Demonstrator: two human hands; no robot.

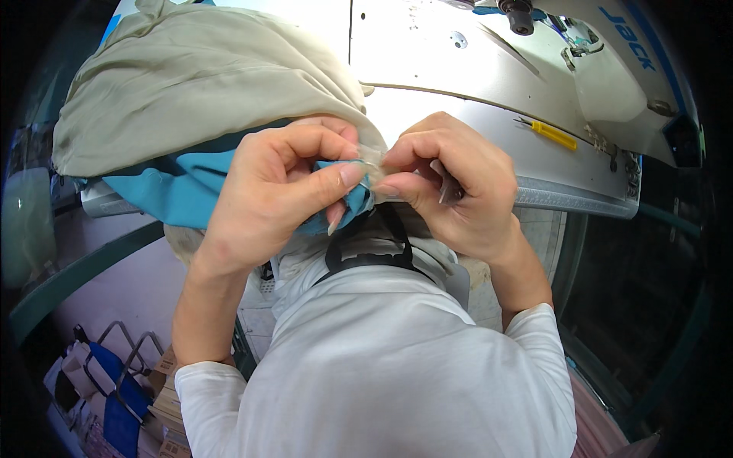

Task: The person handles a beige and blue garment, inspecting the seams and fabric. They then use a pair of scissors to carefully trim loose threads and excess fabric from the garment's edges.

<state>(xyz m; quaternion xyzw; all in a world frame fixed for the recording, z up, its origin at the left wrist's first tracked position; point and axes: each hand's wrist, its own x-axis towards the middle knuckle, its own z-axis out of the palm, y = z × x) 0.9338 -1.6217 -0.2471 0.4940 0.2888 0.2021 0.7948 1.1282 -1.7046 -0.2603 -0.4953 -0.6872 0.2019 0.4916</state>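
Observation:
Beige fabric [206, 72] lies in a large heap over teal fabric [172, 187] on the left of the sewing table. My left hand [279, 183] is closed on a gathered edge of the teal fabric, thumb on top. Opposite it, my right hand [458, 179] pinches a thin pale strip at the same edge between thumb and forefinger. Both sets of fingertips are close together above the table's near edge. A small dark, shiny piece [447, 183] is tucked inside my right hand; its kind cannot be made out.
A yellow-handled seam ripper [553, 135] lies on the sewing table [427, 107], right of my hands. The sewing machine [641, 61] stands at the far right. On the floor at lower left are a blue chair [118, 389] and cardboard boxes [169, 404].

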